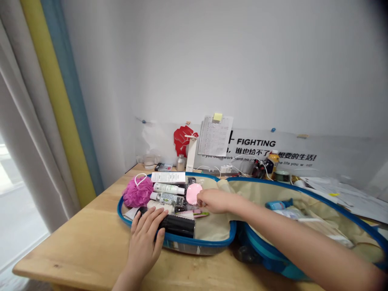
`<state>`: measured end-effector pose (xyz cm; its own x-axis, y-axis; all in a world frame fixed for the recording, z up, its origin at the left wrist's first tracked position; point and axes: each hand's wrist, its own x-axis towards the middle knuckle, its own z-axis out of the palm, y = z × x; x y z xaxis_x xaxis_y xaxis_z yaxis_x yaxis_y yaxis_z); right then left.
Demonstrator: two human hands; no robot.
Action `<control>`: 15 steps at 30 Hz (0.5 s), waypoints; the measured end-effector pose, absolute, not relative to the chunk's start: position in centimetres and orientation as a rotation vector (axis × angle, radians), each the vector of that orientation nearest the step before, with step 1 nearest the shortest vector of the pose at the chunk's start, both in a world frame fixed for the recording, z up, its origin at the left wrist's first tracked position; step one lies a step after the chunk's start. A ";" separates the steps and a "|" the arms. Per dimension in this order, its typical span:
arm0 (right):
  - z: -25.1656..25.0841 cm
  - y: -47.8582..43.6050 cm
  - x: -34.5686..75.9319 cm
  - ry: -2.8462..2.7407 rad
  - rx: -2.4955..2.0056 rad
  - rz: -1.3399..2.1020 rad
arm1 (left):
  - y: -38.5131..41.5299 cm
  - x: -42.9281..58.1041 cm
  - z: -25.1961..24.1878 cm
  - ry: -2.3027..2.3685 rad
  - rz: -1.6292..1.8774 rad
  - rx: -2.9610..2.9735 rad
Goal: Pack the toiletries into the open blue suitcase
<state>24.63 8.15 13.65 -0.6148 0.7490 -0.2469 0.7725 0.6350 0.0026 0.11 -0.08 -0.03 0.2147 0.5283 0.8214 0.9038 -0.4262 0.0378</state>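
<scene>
An open blue suitcase (212,241) lies on a wooden desk (91,238). Its left half holds toiletries: a pink bath pouf (138,193), a white box (168,178), white bottles (168,188), a pink round case (193,193) and a black tube (178,225). My left hand (147,236) rests with fingers spread on the suitcase's front rim, over the left end of the black tube. My right hand (214,201) reaches in with fingers curled beside the pink round case, above a small pink item (194,213); whether it grips anything is hidden.
The right half of the suitcase (303,198) has a beige lining and a small blue bottle (277,205). Along the wall stand jars, cables, an orange-capped bottle (273,159) and papers (342,190). Curtains (36,121) hang at the left.
</scene>
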 end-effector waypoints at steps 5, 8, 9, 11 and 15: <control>10.8 9.7 21.3 2.526 1.238 -0.062 | -0.2 0.2 0.1 -1.318 -1.084 -2.041; 10.7 10.2 20.6 2.540 1.244 -0.053 | -0.2 0.2 0.1 -1.325 -1.086 -2.034; 10.8 10.3 20.5 2.554 1.238 -0.063 | -0.2 0.2 0.1 -1.327 -1.089 -2.033; 11.4 10.5 20.8 2.592 1.228 -0.090 | -0.1 0.2 0.0 -1.326 -1.093 -2.034; 13.8 11.3 24.0 2.658 1.328 -0.103 | -0.1 0.1 -0.1 -1.327 -1.094 -2.045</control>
<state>23.96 11.27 13.83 -0.5900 0.7870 -0.1804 0.7986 0.6017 0.0134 0.10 -0.08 -0.10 0.2161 0.5338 0.8176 0.9044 -0.4250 0.0385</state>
